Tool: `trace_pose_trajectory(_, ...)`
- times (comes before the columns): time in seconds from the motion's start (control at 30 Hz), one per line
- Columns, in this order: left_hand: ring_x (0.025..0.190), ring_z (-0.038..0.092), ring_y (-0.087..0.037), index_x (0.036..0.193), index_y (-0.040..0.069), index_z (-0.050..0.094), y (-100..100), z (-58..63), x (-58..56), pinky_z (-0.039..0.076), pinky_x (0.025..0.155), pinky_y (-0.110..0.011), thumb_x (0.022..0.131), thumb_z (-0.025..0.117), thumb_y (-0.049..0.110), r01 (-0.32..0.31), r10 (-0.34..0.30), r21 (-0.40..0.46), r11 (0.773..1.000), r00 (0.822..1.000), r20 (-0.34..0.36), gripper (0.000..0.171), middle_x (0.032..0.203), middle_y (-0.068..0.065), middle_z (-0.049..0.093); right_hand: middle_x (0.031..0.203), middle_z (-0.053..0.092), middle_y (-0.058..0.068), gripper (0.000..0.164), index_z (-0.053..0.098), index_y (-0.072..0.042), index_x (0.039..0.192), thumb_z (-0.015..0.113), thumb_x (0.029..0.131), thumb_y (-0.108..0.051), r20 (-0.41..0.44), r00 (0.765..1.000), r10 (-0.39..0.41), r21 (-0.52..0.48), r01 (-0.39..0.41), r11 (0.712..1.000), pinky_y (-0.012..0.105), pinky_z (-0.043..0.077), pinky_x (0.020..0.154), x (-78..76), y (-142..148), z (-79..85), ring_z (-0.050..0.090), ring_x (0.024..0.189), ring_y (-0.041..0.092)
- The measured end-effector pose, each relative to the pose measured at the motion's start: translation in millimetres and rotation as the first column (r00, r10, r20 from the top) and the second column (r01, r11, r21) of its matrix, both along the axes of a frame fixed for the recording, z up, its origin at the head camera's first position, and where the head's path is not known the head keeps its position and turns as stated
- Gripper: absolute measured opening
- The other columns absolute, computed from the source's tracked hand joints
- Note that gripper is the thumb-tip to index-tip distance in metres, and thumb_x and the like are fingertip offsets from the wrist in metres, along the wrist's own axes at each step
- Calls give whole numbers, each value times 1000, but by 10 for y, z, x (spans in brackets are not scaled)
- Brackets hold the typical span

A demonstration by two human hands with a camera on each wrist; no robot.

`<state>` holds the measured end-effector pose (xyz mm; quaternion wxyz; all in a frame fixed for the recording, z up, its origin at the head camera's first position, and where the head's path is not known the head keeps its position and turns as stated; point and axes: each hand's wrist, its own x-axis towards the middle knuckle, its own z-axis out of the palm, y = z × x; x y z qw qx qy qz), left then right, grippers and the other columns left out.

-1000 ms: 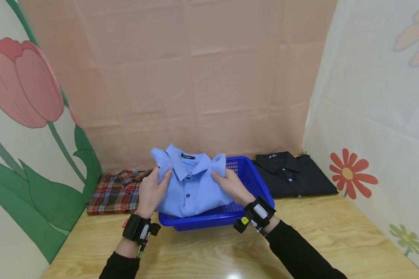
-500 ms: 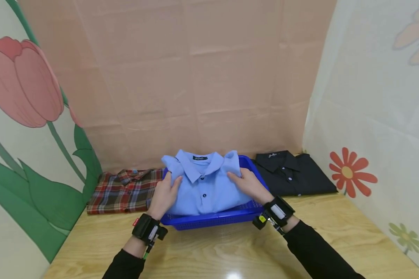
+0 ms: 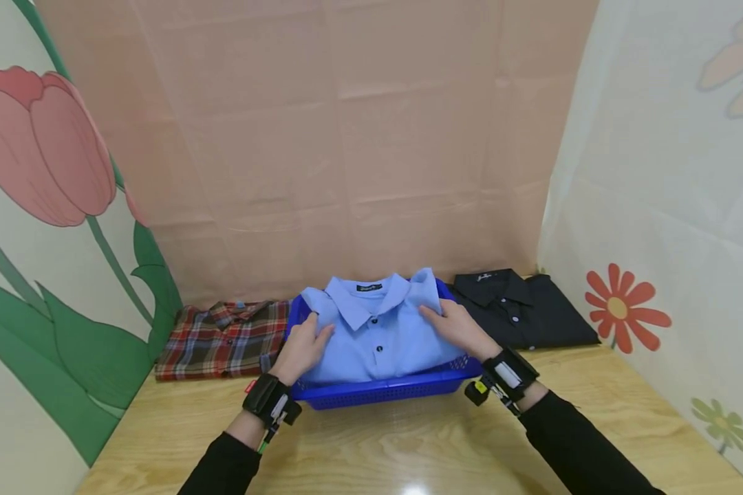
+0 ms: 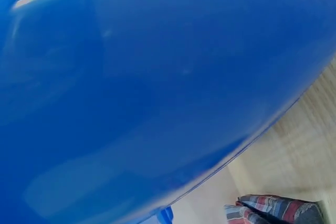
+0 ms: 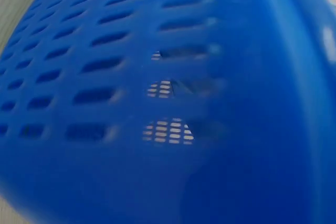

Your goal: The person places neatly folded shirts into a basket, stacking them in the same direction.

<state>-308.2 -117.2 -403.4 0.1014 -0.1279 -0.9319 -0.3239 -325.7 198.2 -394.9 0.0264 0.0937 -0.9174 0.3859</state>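
A folded light blue collared shirt (image 3: 371, 337) lies low inside the blue plastic basket (image 3: 386, 393) in the head view. Its buttons and collar face up. At its left side, my left hand (image 3: 302, 349) grips the shirt, thumb on top and fingers tucked out of sight. The right hand (image 3: 464, 328) pinches the opposite side in the same way, thumb lying on the fabric. Both wrist views are filled by the basket's outer wall, smooth in the left wrist view (image 4: 173, 77) and slotted in the right wrist view (image 5: 142, 40); neither shows the fingers.
A folded plaid shirt (image 3: 223, 344) lies left of the basket, and a folded black shirt (image 3: 520, 313) lies to its right. All rest on a light wooden table (image 3: 371, 447), with a pinkish backdrop (image 3: 347, 137) behind and flower-printed sheets on both sides.
Both hands have carried the blue shirt to the right and lowered it into the basket. More of the plaid shirt now shows at the left.
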Motion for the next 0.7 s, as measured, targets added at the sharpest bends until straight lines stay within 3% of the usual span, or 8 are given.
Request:
trace_pose_trajectory(0.07, 84, 64, -24, 126, -8, 51, 7, -11, -2, 50, 65, -37, 102, 52, 26, 10, -9, -35, 999, 1000, 28, 42, 99, -21, 66, 79, 48, 7, 36, 50, -7, 87, 46, 104, -39, 2, 1000, 10, 37, -10, 999, 31, 41, 62, -8, -1, -21, 53, 73, 19)
trace_pose_trajectory(0.13, 91, 65, -26, 136, -12, 45, 8, -20, 1, 52, 68, -38, 102, 51, 24, 29, -24, -61, 998, 997, 70, 50, 115, -29, 64, 81, 50, 8, 35, 50, -6, 86, 45, 104, -36, 6, 999, 32, 66, -32, 997, 32, 42, 64, -11, -9, -40, 53, 75, 20)
trace_pose_trajectory(0.23, 86, 64, -24, 140, -13, 40, 3, -24, 2, 50, 62, -34, 102, 50, 22, 55, -43, -94, 994, 991, 125, 53, 119, -30, 62, 89, 58, 9, 29, 56, -6, 94, 45, 104, -31, 0, 998, 67, 106, -67, 992, 34, 44, 69, -22, -29, -64, 56, 82, 20)
trace_pose_trajectory(0.33, 69, 58, -19, 135, -12, 46, 1, -17, -4, 41, 51, -29, 101, 52, 20, 72, -57, -93, 993, 987, 150, 47, 97, -20, 64, 88, 58, 8, 25, 59, -6, 100, 46, 104, -28, -23, 995, 94, 151, -89, 984, 35, 44, 70, -48, -43, -85, 56, 82, 20)
trace_pose_trajectory(0.47, 58, 50, -15, 115, -5, 59, 21, -15, -13, 36, 46, -27, 99, 57, 19, 70, -54, -101, 992, 986, 158, 29, 73, -3, 47, 73, 45, 2, 26, 54, -8, 87, 49, 103, -28, -47, 994, 98, 245, -84, 966, 31, 39, 61, -84, -46, -121, 50, 70, 18)
trace_pose_trajectory(0.57, 56, 48, -14, 100, 0, 61, 43, -41, -21, 36, 47, -27, 98, 59, 19, 67, -47, -134, 989, 987, 152, 19, 68, 2, 40, 69, 38, -1, 29, 49, -9, 79, 51, 102, -27, -48, 994, 101, 304, -82, 949, 29, 35, 55, -95, -56, -144, 46, 63, 17)
trace_pose_trajectory(0.7, 56, 49, -15, 90, 4, 60, 63, -85, -32, 37, 48, -28, 97, 62, 18, 65, -41, -178, 982, 990, 134, 16, 66, 2, 41, 70, 43, 0, 26, 52, -9, 82, 52, 101, -26, -28, 994, 104, 366, -86, 926, 30, 36, 53, -83, -88, -150, 47, 62, 17)
